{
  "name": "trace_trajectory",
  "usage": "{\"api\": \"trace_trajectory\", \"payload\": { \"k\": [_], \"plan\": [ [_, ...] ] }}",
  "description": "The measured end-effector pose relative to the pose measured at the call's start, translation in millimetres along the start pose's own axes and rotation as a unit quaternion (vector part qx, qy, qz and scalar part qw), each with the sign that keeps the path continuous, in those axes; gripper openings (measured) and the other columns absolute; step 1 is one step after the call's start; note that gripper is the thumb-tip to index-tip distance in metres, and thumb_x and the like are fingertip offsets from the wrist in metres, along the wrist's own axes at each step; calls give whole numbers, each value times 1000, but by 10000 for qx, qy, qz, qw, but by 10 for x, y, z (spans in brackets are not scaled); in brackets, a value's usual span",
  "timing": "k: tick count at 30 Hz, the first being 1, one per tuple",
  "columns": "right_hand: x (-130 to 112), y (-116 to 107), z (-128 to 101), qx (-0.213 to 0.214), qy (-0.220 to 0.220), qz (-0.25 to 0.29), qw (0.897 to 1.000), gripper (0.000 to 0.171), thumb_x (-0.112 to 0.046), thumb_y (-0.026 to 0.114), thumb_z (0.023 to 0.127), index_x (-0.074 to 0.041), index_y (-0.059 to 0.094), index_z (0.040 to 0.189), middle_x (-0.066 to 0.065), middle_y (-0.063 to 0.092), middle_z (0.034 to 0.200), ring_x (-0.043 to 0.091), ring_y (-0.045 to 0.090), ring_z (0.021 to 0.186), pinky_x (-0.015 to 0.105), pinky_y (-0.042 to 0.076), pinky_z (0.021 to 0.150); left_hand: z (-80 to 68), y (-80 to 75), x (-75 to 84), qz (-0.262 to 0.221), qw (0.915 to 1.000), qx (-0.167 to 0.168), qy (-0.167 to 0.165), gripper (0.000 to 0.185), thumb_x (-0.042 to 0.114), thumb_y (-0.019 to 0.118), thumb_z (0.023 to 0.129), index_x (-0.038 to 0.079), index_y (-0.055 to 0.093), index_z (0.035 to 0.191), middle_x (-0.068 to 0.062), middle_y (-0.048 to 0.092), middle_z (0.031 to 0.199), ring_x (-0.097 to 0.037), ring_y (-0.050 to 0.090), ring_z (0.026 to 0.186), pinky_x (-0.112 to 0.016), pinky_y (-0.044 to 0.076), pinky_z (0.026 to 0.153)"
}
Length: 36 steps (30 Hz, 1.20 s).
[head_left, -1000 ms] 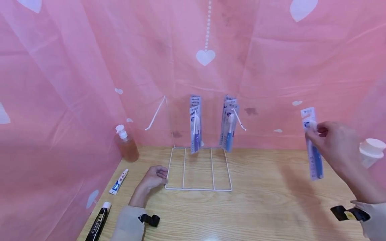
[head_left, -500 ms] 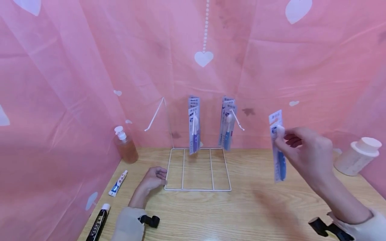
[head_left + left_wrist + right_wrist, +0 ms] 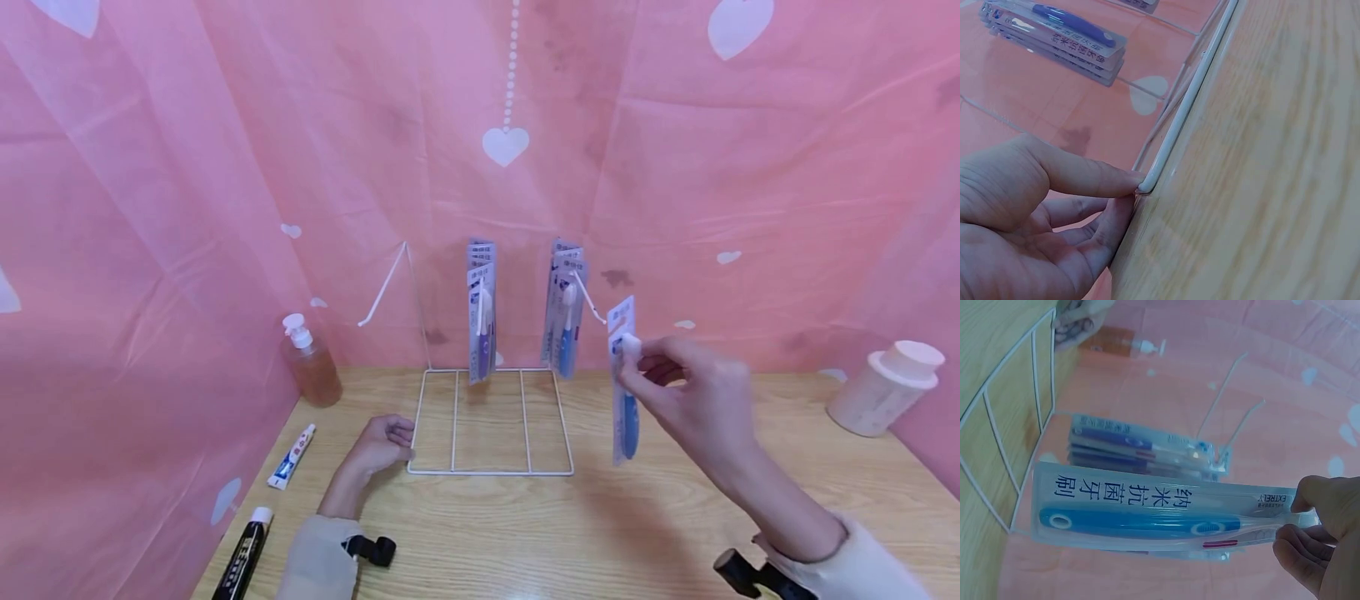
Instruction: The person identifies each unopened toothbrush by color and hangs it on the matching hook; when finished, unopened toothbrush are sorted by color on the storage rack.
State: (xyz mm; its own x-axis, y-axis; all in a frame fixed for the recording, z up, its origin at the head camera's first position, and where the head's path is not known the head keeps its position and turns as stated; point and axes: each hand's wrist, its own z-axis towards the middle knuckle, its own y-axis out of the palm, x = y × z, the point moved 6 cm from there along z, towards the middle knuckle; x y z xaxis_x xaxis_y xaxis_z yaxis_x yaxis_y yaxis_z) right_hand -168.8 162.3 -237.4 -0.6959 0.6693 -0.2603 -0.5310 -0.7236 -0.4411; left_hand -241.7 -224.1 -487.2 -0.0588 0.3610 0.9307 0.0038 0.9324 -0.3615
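My right hand pinches a packaged blue toothbrush near the top of its pack, which hangs upright right of the rack. My left hand is at the left side of the white wire rack, thumb and fingertips on its front corner, as the left wrist view shows. Packs of purple toothbrushes hang on the rack's middle hook. On its right hook hang several packs of blue toothbrushes. The left hook carries nothing.
An amber pump bottle stands behind the left hand. A small toothpaste tube and a black tube lie along the table's left side. At the far right is a white-capped bottle. Pink cloth hangs behind the table.
My right hand has carried the packaged blue toothbrush leftward from the far right to close beside the right hook. The left hand stays at the rack's corner.
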Motion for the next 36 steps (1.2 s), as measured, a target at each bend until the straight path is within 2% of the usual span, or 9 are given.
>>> {"api": "trace_trajectory", "payload": {
  "k": [4,7,16,19,23,28,31,36],
  "plan": [
    [-25,119,25,-144,-74,-101,9998,6,-6,75,74,-8,74,80,-4,69,67,8,63,54,14,49,53,15,9,-9,18,10000,-6,-29,41,-17,72,65,-11,63,104,-12,61,87,-22,57,80,-26,50,69],
    [16,203,50,-221,26,-207,9995,4,-7,75,75,-7,73,79,-3,68,67,10,63,54,15,49,54,31,16,-3,7,10000,-26,-63,41,-17,72,65,-10,64,104,-12,61,88,-22,57,80,-27,50,70],
    [252,501,104,-338,1021,-78,9942,11,-13,76,80,-6,69,74,2,68,66,15,64,56,7,40,55,36,14,11,-5,10000,-12,-76,40,-17,73,66,-10,64,104,-13,61,89,-22,57,81,-27,49,71],
    [312,574,126,-355,1235,-36,9917,12,-13,75,81,-6,69,74,4,68,66,17,65,57,7,40,55,20,34,18,-29,9999,-74,-107,40,-17,73,67,-10,63,105,-14,61,90,-23,57,82,-28,50,72],
    [362,629,169,-321,1412,-118,9894,14,-15,72,81,-8,66,71,3,66,64,16,62,56,15,41,52,19,49,48,-39,9999,-108,-117,42,-17,74,67,-10,64,106,-13,62,91,-23,58,83,-29,51,73],
    [435,734,260,-380,1614,-256,9858,20,-18,69,81,-11,58,67,1,56,59,14,48,52,28,36,48,25,31,74,-3,10000,-20,-64,41,-19,73,66,-11,64,105,-14,61,89,-24,58,82,-28,50,72],
    [502,782,302,-362,1701,-351,9841,22,-18,69,80,-11,56,64,1,55,56,15,44,50,30,34,46,37,47,78,-10,10000,-39,-55,40,-18,73,66,-11,64,104,-14,61,89,-24,58,82,-28,50,71],
    [578,856,340,-218,1706,-334,9845,25,-20,71,81,-11,59,62,3,61,57,16,47,48,32,34,46,40,57,58,-27,10000,-64,-61,40,-18,73,66,-11,63,104,-14,61,88,-23,58,81,-28,50,71]
  ]
}}
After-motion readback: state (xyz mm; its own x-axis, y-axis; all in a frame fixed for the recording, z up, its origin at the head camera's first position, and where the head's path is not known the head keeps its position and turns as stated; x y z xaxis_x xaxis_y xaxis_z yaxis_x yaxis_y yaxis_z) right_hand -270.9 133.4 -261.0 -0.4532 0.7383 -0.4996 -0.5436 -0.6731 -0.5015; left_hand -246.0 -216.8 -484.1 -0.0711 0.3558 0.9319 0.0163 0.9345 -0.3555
